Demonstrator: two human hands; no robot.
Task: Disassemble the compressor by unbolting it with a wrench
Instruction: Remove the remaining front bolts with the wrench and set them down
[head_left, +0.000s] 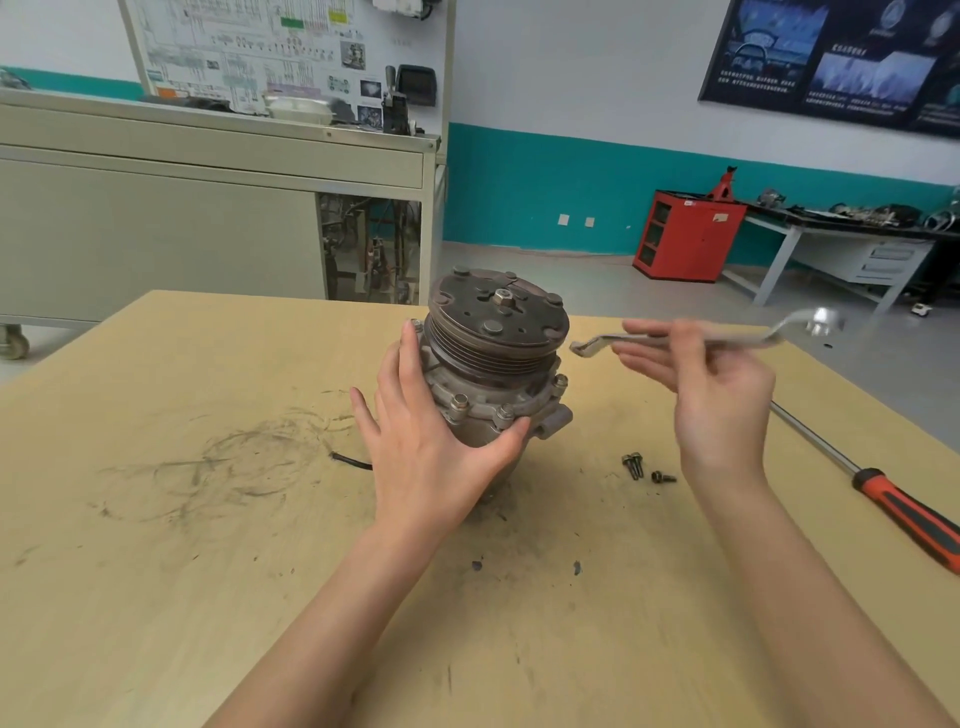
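- Nearest on the counter (208, 597), two bare forearms reach in from the bottom edge over pale wood marked with dark smudges and scuffs.
- Left grip (431, 447): released, with the fingers straight and the palm laid flat against the left side of the compressor (493, 353). The thumb rests along the lower front of the casing.
- Just left of that wrist lies a short black wire end (350, 460).
- Three loose bolts (635, 464) lie on the wood between the compressor and the right forearm, two touching and one just beside them.
- The compressor stands upright at mid-counter with its rusty clutch plate and grooved pulley on top and a nut at the hub. Several bolts still sit in the flange below the pulley.
- Right grip (722, 395): raised off the counter to the right of the compressor and pinching the wrench (691, 340) along its shank. The other fingers stretch loosely toward the pulley, and the hand is a little blurred.
- The wrench lies roughly level in the air, its near end close to the pulley but apart from it.
- A screwdriver (904, 506) with an orange-and-black handle lies at the right edge.
- Beyond are a grey cabinet (156, 228), a diagram board (280, 52), a red cabinet (688, 234) and a dark poster (841, 57).
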